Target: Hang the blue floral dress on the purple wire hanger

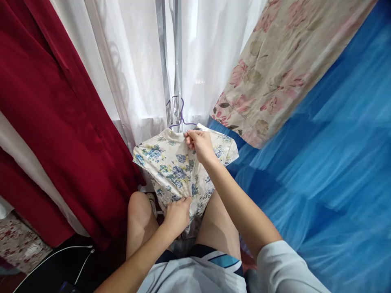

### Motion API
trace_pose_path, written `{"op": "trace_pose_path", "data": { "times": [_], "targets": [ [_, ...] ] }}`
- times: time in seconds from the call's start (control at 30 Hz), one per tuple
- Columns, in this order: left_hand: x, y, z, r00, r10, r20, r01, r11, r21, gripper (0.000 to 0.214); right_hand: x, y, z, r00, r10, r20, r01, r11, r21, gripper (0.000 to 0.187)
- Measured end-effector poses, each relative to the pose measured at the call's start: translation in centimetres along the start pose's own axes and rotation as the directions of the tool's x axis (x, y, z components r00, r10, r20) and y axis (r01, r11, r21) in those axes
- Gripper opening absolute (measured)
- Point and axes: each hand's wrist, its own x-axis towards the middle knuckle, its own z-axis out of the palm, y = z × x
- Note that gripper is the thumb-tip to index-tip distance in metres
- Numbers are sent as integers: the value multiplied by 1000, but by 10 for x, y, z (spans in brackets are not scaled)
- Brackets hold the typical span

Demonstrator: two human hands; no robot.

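A small cream shirt with blue flowers (171,167) hangs on a purple wire hanger (182,116) in front of me. The hanger's hook is caught on a metal pole (174,61). My right hand (200,144) pinches the shirt at its collar, just under the hook. My left hand (177,215) is closed on the shirt's lower hem, above my knees. The hanger's shoulders are hidden inside the shirt.
White curtains (137,61) hang behind the pole. A dark red garment (55,122) hangs at the left. At the right hang a floral cloth (281,65) and a blue tulle fabric (330,162). White cables (82,260) lie on the dark floor at lower left.
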Motion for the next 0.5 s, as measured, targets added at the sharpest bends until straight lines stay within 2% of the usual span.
{"op": "trace_pose_path", "data": {
  "times": [0.07,0.13,0.17,0.23,0.27,0.3,0.37,0.43,0.5],
  "targets": [
    [5,-2,-6,999,38,-23,-40,996,-79,17,-3,-1,-3,999,-26,23,26,1000,-1,22],
    [16,-4,-26,979,87,-186,-129,965,-227,7,-10,0,-6,998,-33,47,34,999,-12,19],
    [24,-6,-42,946,88,-313,-186,937,-297,9,-15,-1,-8,998,-38,53,39,999,-22,18],
    [45,-8,-80,813,35,-581,-303,877,-372,20,-23,-2,-11,997,-50,62,53,997,-52,17],
    [58,-8,-100,750,3,-662,-334,865,-375,29,-26,-4,-12,995,-63,71,69,995,-77,18],
    [70,-9,-119,710,-3,-704,-356,861,-363,35,-29,-6,-12,993,-82,84,91,990,-105,20],
    [94,-8,-148,723,93,-685,-382,880,-283,32,-32,-8,-12,985,-124,118,142,977,-157,22],
    [111,-5,-164,736,198,-648,-400,899,-180,22,-30,-4,-12,979,-156,133,178,969,-173,23],
    [119,-1,-170,708,224,-669,-409,903,-130,19,-26,7,-13,976,-181,120,201,964,-176,23]
  ]
}}
